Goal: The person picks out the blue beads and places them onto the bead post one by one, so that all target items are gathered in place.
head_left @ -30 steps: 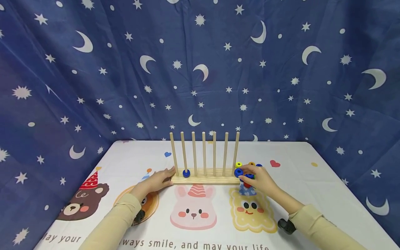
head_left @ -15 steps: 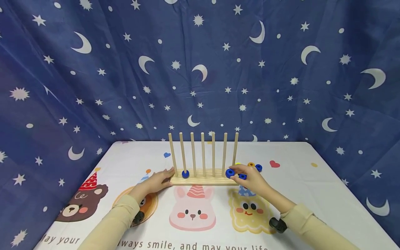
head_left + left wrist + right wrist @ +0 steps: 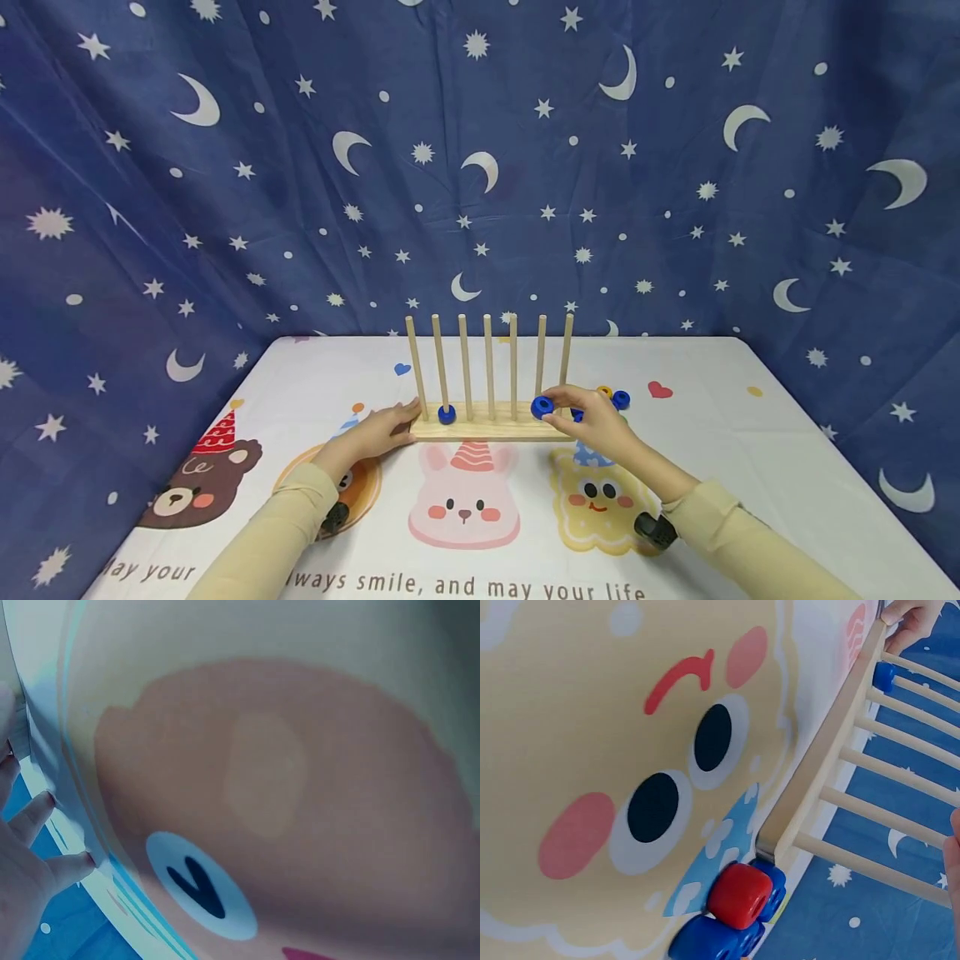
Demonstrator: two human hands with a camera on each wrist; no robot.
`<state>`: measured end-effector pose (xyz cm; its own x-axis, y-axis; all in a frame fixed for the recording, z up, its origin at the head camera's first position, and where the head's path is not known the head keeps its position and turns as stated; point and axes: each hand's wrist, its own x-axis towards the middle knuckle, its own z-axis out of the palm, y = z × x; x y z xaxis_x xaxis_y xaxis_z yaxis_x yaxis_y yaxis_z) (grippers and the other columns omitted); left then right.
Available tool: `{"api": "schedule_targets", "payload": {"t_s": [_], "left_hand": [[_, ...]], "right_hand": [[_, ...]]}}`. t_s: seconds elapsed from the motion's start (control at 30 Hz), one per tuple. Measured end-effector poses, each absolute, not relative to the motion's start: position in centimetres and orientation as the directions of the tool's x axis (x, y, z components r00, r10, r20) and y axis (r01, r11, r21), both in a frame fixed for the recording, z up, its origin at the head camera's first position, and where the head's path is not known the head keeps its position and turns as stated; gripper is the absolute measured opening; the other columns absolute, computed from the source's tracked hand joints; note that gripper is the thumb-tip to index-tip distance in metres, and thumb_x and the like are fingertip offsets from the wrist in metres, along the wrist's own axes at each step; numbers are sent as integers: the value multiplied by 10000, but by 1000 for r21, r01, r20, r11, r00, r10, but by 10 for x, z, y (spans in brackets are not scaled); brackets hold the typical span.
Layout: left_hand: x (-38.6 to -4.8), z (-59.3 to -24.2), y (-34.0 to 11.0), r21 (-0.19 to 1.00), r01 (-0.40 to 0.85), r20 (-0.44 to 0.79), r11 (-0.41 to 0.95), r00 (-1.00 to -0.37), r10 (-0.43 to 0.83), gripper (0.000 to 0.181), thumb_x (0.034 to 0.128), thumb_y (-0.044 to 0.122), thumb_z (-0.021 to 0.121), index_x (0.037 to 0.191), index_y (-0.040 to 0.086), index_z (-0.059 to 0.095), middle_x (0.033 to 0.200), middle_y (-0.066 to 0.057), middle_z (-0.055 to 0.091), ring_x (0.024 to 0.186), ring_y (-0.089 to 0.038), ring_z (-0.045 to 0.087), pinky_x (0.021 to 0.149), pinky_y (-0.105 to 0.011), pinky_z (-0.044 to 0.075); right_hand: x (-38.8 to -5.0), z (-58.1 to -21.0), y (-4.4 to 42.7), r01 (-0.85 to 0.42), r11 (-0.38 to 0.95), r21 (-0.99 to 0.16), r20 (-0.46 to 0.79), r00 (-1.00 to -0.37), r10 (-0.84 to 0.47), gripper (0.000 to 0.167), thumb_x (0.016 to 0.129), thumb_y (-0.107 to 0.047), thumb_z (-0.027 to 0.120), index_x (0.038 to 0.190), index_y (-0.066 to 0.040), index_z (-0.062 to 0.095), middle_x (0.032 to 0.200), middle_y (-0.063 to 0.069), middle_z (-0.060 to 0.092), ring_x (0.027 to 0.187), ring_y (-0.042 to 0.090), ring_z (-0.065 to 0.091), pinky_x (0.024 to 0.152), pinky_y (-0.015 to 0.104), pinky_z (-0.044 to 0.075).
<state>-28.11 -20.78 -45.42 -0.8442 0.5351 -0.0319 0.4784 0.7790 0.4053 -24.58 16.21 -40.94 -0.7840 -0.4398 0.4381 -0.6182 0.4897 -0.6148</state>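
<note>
A wooden rack with several upright pegs stands mid-table; a blue bead sits low on its second peg from the left. My left hand rests at the rack's left end, fingers spread and fairly straight. Between thumb and fingertips my right hand pinches a blue ring, held in front of the rack near its right-hand pegs. In the right wrist view only a sliver of the right hand shows, while a red bead and blue beads lie by the rack's end.
Beyond my right hand lie another blue bead and an orange bead, close together. A printed cloth covers the table, and a blue starry curtain hangs behind it. A dark object sits under each wrist.
My right hand has moved left along the rack with the pinched blue ring, from beyond the right end toward the right-hand pegs. The left hand has stayed at the left end.
</note>
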Motion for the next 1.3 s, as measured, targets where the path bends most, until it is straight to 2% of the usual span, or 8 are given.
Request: {"api": "schedule_targets", "payload": {"t_s": [0.23, 0.43, 0.73, 1.07, 1.3], "left_hand": [[-283, -453, -211, 392, 502, -6, 771, -837, 547, 571, 927, 230, 579, 1391, -51, 399, 1457, -259, 353, 1298, -532, 343, 952, -777, 234], [-283, -451, -214, 387, 496, -6, 778, -842, 539, 575, 922, 234, 590, 1392, -40, 406, 1453, -250, 367, 1298, -522, 353, 978, -740, 262], [-283, -450, -213, 398, 505, -7, 766, -833, 553, 576, 927, 239, 581, 1395, -42, 399, 1459, -252, 354, 1302, -526, 340, 997, -725, 259], [-281, -453, -210, 411, 479, -33, 776, -843, 538, 572, 924, 229, 585, 1399, -31, 399, 1470, -238, 344, 1319, -512, 327, 978, -758, 231], [-280, -454, -208, 423, 471, -34, 774, -846, 533, 562, 922, 222, 591, 1398, -17, 411, 1477, -220, 345, 1326, -500, 326, 1002, -732, 239]], "right_hand": [[-251, -405, 156, -624, 480, -616, 456, -780, -429, 272, 848, -139, 697, 1095, -33, 655, 965, 68, 726, 874, 197, 689, 847, 462, 537], [-252, -397, 143, -622, 464, -631, 452, -780, -432, 308, 841, -148, 705, 1110, -9, 647, 1054, 122, 707, 970, 284, 673, 867, 448, 534], [-253, -387, 126, -682, 456, -572, 524, -731, -437, 315, 809, -98, 730, 1096, 13, 660, 1032, 133, 717, 927, 269, 685, 824, 398, 558], [-258, -373, 113, -741, 411, -531, 595, -671, -443, 334, 816, -69, 716, 1123, 38, 643, 1018, 164, 714, 926, 286, 685, 829, 386, 558], [-263, -358, 101, -761, 386, -521, 619, -648, -443, 333, 815, -72, 718, 1121, 36, 639, 1027, 162, 708, 953, 281, 677, 860, 389, 547]]}}
